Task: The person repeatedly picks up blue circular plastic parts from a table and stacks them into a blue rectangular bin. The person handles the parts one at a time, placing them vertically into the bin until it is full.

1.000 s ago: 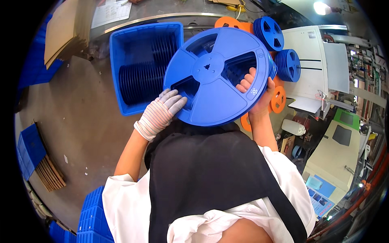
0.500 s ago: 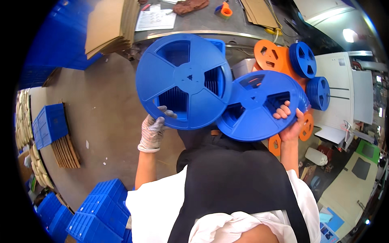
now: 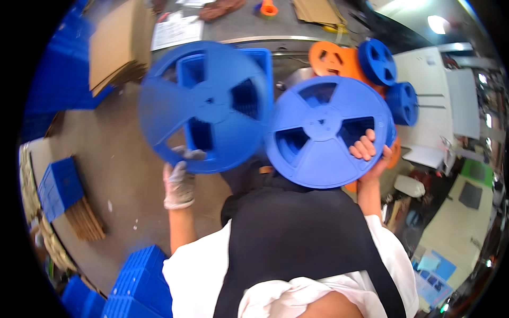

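Note:
My left hand (image 3: 180, 186), in a light work glove, grips the near rim of a blue plastic reel (image 3: 208, 103), its fingers in a cut-out. That reel is slightly smeared by motion. Through its openings a blue crate (image 3: 267, 59) shows beneath. My bare right hand (image 3: 367, 152) is closed on a second blue reel (image 3: 322, 124), fingers curled through a window and the thumb side at the rim. The two reels lie side by side before me, faces up, their rims close together. Whether more than one reel is in either hand is hard to tell.
Beyond the right reel are orange reels (image 3: 319, 57) and blue reel stacks (image 3: 377, 62). A metal bench (image 3: 244, 24) with papers and an orange tape dispenser (image 3: 269, 9) runs along the far side. Flattened cardboard (image 3: 114, 47) stands far left; blue crates (image 3: 139, 278) sit near left.
The left reel has moved left, off the right reel it overlapped. The right reel has turned to face up more squarely. The whole view has shifted a little.

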Motion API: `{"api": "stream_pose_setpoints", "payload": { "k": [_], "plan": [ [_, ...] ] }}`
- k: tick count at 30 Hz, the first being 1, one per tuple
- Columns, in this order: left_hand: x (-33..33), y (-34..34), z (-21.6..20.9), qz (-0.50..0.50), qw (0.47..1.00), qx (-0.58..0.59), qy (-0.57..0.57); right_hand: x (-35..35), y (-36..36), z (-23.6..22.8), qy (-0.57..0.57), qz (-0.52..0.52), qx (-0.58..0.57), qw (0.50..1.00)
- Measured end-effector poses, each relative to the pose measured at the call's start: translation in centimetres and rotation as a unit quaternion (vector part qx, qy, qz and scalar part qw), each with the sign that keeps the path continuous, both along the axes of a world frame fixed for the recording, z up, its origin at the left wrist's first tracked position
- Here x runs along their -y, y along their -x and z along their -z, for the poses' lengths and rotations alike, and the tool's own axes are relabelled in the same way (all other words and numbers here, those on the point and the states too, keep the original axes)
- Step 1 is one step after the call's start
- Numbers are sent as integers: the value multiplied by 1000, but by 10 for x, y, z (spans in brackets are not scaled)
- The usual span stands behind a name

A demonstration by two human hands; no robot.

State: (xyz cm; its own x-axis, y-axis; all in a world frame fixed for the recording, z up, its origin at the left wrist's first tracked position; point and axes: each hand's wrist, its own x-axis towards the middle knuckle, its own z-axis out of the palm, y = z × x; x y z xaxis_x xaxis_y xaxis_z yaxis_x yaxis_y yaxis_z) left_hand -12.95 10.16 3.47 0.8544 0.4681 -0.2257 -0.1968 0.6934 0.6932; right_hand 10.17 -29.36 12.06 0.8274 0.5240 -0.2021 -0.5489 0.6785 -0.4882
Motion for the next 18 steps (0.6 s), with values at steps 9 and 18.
{"api": "stream_pose_setpoints", "payload": {
  "k": [9,18],
  "plan": [
    [21,-41,9,26,912,-93,-400,-2,-1,14,-180,-24,51,982],
    [80,-54,26,25,867,-48,-496,-2,-4,20,-207,-68,40,975]
  ]
}}
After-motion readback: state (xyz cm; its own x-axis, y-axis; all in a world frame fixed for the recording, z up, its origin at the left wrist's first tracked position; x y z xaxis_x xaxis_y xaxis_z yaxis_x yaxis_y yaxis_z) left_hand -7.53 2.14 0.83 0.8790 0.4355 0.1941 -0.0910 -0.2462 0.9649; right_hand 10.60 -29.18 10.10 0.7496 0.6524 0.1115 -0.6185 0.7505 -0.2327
